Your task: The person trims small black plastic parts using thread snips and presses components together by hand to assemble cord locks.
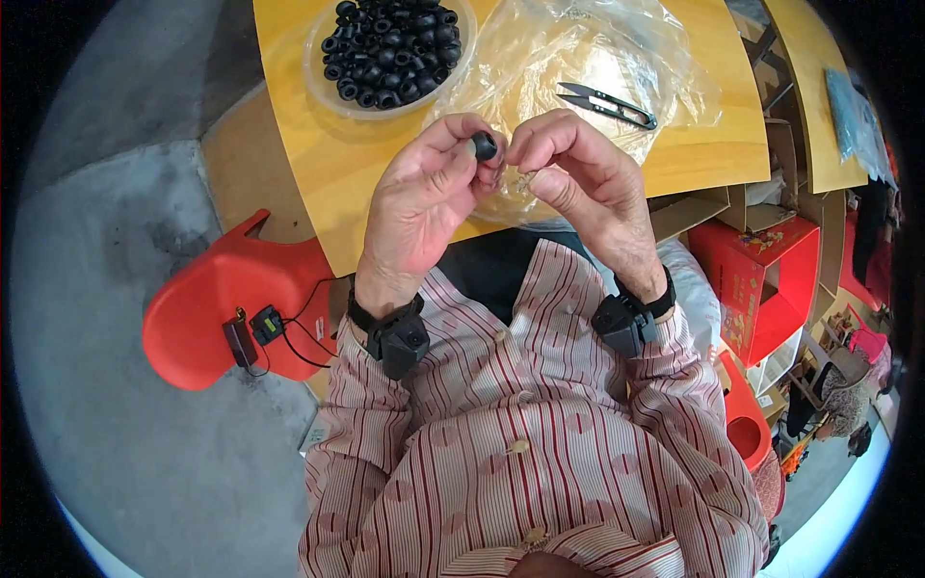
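My left hand (414, 207) is raised over the table's near edge and pinches a small black hollow rubber piece (485, 145) between thumb and fingers. Close beside it, my right hand (602, 188) has thumb and forefinger drawn together. A tiny pale bit shows at those fingertips, too small to name. Beyond the left hand stands a clear round bowl (319, 85) heaped with many similar black pieces. Thread snips (609, 104) with black handles lie past the right hand, on a crumpled clear plastic bag (520, 58).
The yellow table (323, 164) ends just before my body. A red chair (193, 313) at the left bears small black devices with cables (266, 325). At the right are a red box (747, 255), a second yellow table (814, 67), cardboard and, farther off, another person (848, 395).
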A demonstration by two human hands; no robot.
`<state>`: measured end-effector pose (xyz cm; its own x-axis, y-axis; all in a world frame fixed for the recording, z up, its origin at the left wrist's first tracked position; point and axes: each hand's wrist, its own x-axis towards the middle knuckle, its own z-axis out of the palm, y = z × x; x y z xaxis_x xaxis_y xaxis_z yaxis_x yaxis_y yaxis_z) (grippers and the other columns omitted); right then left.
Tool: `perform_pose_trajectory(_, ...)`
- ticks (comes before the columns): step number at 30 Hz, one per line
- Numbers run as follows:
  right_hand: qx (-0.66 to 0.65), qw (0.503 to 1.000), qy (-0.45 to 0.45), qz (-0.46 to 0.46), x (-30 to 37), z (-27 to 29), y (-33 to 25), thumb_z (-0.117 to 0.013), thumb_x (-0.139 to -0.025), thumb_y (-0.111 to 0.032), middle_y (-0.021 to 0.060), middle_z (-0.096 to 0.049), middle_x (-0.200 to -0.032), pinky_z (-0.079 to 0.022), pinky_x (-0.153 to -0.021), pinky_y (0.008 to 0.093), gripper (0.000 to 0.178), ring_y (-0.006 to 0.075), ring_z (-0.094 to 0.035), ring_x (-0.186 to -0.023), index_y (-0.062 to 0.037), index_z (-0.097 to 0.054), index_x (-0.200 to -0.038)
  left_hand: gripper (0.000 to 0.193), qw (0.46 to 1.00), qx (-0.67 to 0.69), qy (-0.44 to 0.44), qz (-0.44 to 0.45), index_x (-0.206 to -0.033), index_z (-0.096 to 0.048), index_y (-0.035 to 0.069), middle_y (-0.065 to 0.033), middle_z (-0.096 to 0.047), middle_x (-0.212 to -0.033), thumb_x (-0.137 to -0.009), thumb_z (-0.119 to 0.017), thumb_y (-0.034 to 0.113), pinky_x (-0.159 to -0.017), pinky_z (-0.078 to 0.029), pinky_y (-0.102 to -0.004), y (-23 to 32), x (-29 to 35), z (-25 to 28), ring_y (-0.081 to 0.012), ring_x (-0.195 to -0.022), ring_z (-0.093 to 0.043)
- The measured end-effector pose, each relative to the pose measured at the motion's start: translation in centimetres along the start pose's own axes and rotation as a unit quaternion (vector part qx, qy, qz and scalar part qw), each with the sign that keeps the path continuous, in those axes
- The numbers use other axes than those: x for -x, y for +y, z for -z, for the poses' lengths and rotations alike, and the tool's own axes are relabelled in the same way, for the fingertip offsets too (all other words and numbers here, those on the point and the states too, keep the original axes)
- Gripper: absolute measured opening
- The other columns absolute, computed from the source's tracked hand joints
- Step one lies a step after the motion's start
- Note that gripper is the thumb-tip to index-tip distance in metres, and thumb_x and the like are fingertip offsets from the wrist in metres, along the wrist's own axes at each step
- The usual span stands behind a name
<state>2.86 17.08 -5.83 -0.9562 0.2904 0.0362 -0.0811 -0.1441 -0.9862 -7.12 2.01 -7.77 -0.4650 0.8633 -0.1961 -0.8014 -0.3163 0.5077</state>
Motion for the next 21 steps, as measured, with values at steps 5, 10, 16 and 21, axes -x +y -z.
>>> perform_pose_trajectory(5, 0.088, 0.994, -0.013, 0.060, -0.2, -0.3, 0.2, -0.066, -0.081, -0.008, 0.0055, -0.062, -0.091, -0.045, -0.080, 0.0296, 0.008, 0.0182, -0.055, -0.088, -0.0038, -0.062, -0.087, 0.027, 0.996, -0.064, 0.066, -0.013, -0.116, -0.049, 0.001, -0.0073, -0.054, -0.108, -0.093, -0.055, 0.013, -0.086, -0.040, -0.0259, 0.0, 0.1, -0.6, -0.0115, -0.096, -0.049)
perform_pose_trajectory(10, 0.133, 0.989, -0.024, 0.058, -0.2, -0.1, 0.4, -0.066, -0.081, -0.008, 0.0059, -0.062, -0.091, -0.045, -0.080, 0.0300, 0.008, 0.0190, -0.055, -0.088, -0.0035, -0.063, -0.087, 0.029, 0.985, -0.152, 0.075, -0.013, -0.115, -0.051, 0.001, -0.0034, -0.057, -0.103, -0.092, -0.058, 0.016, -0.082, -0.041, -0.0220, -0.3, 0.1, -0.4, -0.0088, -0.091, -0.052)
perform_pose_trajectory(16, 0.072, 0.997, -0.002, -0.011, 0.2, -0.1, 0.6, -0.065, -0.084, -0.008, 0.0028, -0.060, -0.090, -0.045, -0.079, 0.0260, 0.009, 0.0128, -0.055, -0.086, -0.0023, -0.061, -0.091, 0.029, 0.985, -0.140, 0.098, 0.002, -0.111, -0.053, -0.001, -0.0015, -0.054, -0.091, -0.092, -0.058, 0.020, -0.074, -0.039, -0.0208, -0.6, 0.0, 0.5, -0.0076, -0.082, -0.048)
perform_pose_trajectory(21, -0.064, 0.994, 0.035, -0.081, 0.3, 0.1, 1.0, -0.062, -0.089, -0.010, -0.0011, -0.059, -0.092, -0.045, -0.080, 0.0221, 0.012, 0.0069, -0.055, -0.086, -0.0019, -0.058, -0.098, 0.028, 0.998, -0.003, 0.065, 0.016, -0.109, -0.052, -0.003, -0.0036, -0.050, -0.086, -0.094, -0.056, 0.021, -0.071, -0.038, -0.0235, -0.5, 0.0, 0.7, -0.0107, -0.077, -0.043)
